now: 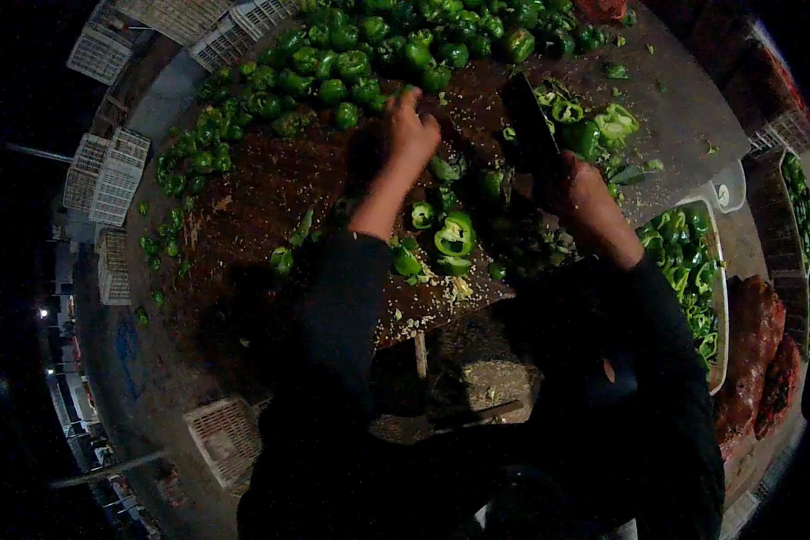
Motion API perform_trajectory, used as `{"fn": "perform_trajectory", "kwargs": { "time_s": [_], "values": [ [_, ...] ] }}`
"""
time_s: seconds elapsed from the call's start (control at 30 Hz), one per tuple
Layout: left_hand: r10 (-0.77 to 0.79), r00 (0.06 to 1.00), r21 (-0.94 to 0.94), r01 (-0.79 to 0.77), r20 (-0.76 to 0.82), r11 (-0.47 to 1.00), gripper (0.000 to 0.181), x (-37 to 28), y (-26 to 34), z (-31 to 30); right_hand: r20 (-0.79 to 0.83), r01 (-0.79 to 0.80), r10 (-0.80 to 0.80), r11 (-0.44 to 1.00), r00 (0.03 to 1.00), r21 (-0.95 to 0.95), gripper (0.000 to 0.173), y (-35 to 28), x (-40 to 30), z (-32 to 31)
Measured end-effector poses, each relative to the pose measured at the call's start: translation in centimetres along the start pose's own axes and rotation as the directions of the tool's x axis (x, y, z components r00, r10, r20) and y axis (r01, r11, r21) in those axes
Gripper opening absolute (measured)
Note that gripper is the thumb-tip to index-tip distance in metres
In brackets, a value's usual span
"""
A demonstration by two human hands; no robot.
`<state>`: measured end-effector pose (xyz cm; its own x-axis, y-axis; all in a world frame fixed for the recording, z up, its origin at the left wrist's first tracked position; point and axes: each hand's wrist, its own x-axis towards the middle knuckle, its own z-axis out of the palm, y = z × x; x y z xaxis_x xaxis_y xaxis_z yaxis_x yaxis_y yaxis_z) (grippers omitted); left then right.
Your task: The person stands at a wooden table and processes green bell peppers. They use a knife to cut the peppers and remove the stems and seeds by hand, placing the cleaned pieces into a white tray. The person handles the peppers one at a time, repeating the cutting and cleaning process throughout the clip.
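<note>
My left hand [410, 129] reaches over the dark work table [270, 169], its fingers at the near edge of a big heap of green bell peppers [351, 64]. Whether its fingertips touch a pepper cannot be told. In my right hand [584, 185] is a knife with a broad dark blade [534, 111], pointing away from me. Right of the blade lie cut pepper pieces [615, 125] and a whole-looking pepper [582, 140]. Nearer to me, between my forearms, are a pepper cut across [455, 234], a smaller cut piece [422, 214] and scattered seeds [418, 304].
A white-rimmed crate of cut peppers [717, 290] stands at the right, beside filled red sacks [749, 358]. A clear plastic tub [730, 185] is behind it. Pale plastic crates [120, 177] stand at the left; another [224, 439] lies at the lower left.
</note>
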<state>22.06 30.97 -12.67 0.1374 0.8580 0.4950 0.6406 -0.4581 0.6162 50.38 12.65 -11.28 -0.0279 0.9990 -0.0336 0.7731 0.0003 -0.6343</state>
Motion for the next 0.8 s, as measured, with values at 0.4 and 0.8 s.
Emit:
{"fn": "perform_trajectory", "kwargs": {
  "time_s": [0.4, 0.8],
  "values": [
    [-0.108, 0.939, 0.408, -0.037, 0.327, 0.912, 0.049, 4.8, -1.4, -0.7, 0.237, 0.217, -0.292, 0.930, 0.927, 0.298, 0.031, -6.9, -3.4, -3.7],
    [-0.226, 0.834, 0.119, 0.193, 0.502, 0.974, 0.052, -5.3, 7.8, 0.4, 0.022, 0.004, -0.008, 0.984, 1.000, 0.177, 0.018, -5.6, -3.8, -6.3]
  ]
}}
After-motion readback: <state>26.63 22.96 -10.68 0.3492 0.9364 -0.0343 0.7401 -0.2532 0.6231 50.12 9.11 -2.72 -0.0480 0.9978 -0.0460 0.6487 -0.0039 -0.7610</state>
